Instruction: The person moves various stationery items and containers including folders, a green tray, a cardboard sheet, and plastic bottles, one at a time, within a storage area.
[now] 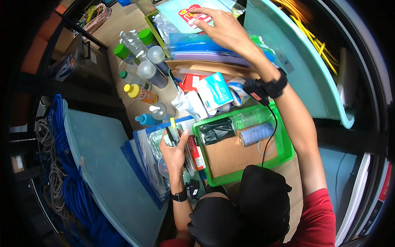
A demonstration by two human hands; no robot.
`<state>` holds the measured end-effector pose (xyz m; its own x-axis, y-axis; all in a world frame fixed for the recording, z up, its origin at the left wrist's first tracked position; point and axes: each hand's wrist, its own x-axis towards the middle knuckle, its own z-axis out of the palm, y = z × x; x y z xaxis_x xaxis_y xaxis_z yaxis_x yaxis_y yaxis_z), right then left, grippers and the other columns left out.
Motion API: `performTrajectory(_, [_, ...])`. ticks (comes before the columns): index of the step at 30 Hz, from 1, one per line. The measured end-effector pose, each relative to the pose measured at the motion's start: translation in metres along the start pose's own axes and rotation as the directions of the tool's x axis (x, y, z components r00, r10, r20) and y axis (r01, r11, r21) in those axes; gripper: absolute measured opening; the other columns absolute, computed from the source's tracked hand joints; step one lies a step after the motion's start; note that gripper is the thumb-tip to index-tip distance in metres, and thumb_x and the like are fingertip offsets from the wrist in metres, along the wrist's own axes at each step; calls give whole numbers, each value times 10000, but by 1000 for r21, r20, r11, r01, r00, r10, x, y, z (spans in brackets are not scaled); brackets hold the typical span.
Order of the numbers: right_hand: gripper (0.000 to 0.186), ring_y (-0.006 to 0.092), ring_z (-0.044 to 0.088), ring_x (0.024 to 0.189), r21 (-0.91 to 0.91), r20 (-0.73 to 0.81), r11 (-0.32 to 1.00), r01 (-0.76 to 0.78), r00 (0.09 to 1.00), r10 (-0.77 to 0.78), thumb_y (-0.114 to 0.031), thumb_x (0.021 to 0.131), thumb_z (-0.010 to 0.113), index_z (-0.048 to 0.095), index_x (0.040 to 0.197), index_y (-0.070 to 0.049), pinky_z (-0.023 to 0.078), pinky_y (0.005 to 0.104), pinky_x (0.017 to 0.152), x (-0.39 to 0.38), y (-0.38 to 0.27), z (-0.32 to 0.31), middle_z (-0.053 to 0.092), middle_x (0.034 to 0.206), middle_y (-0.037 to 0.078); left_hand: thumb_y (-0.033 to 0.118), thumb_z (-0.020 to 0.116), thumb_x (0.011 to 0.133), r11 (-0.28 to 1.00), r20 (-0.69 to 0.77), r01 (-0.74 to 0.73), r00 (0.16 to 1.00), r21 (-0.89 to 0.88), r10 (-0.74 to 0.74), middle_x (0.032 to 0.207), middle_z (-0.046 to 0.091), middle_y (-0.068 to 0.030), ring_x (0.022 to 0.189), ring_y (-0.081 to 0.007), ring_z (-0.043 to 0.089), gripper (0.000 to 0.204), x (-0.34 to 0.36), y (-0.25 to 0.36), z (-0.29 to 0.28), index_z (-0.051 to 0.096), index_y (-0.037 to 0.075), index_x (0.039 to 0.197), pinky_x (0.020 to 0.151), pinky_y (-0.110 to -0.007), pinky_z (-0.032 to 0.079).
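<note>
My left hand (175,151) is closed around a small bunch of pens (168,136), one of them dark and one with a yellow-green end. It hovers over the blue-edged plastic folders and clear bags (154,152). At the far side my right hand (222,29) reaches out with its fingers stretched and apart. Its fingertips are over a pale blue flat packet (170,12) with a red label; whether they touch it I cannot tell. Blue and purple folders (205,51) stand stacked just below that hand.
A green tray (288,152) holds a blue-grey can (256,134), a clear green bottle (251,117) and a black plastic bundle (218,131). Several bottles (142,94) stand at the left back. A blue-and-white pack (214,91) lies centrally; pale blue panels (98,164) flank both sides.
</note>
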<state>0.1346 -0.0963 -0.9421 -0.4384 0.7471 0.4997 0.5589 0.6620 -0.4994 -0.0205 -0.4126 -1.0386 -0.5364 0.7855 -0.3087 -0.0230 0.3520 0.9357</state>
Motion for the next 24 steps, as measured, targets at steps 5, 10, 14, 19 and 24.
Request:
performTrajectory(5, [345, 421, 706, 997, 107, -107, 993, 55, 993, -44, -277, 981, 632, 709, 1215, -36, 547, 463, 919, -60, -26, -45, 729, 1061, 252, 171, 818, 906, 998, -15, -67, 998, -21, 67, 679, 559, 34, 488, -54, 453, 225, -18, -13, -1, 626, 58, 940, 422, -245, 359])
performTrajectory(10, [310, 360, 710, 1056, 99, -107, 994, 48, 994, -37, -270, 979, 657, 729, 1197, -61, 539, 410, 943, -106, -34, -86, 741, 1129, 187, 171, 824, 899, 995, -13, -103, 995, 16, 103, 680, 561, 35, 492, -57, 468, 227, -33, -15, 4, 631, 58, 942, 414, -247, 359])
performTrajectory(14, [282, 235, 704, 1040, 254, -40, 967, 27, 999, -18, -196, 976, 668, 715, 1197, -26, 534, 346, 919, -138, -67, -104, 736, 1147, 154, 205, 829, 901, 993, -50, -67, 996, 101, 73, 728, 611, 37, 581, -52, 495, 238, -60, 22, -14, 644, 57, 924, 520, -243, 392])
performTrajectory(19, [290, 176, 715, 901, 143, 214, 968, -204, 962, 171, -239, 984, 699, 731, 1201, -49, 547, 321, 827, -216, -51, -112, 767, 1027, 97, 175, 828, 905, 1000, 7, -24, 1000, 2, 24, 660, 583, 24, 456, -53, 458, 229, -69, -8, 15, 650, 43, 959, 409, -239, 343])
performTrajectory(24, [377, 347, 703, 1052, -41, 307, 922, -386, 873, 379, -285, 931, 740, 704, 1203, -27, 538, 428, 905, -315, -8, -100, 724, 1154, 199, 142, 802, 921, 998, 63, 63, 996, 25, -65, 643, 576, 16, 453, -53, 458, 196, -84, -34, 23, 640, 36, 954, 400, -230, 334])
